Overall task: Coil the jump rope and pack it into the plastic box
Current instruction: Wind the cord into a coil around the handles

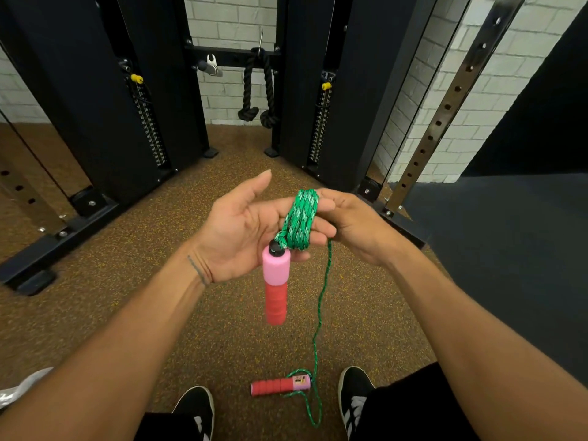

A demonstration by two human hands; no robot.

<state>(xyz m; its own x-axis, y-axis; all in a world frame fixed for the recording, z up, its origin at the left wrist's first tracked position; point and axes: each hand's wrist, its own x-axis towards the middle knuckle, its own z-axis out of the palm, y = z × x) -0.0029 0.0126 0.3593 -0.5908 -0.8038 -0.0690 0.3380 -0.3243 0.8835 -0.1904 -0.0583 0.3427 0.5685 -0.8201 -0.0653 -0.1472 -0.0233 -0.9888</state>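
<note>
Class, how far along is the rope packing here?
Done: several turns of rope wound round the left hand, one handle hanging below. In hand: the right hand pinches the next turn. Left: the tail trails to the second handle on the floor; no box in view.

- One view only — worn on the head, wide-angle, facing forward and steeply down.
- Close, at centre: left hand (241, 230), right hand (359, 227), rope (302, 218).
- Farther: floor (127, 297) and shoes (197, 409) below, rack (95, 90) and wall (232, 20) at the top.
</note>
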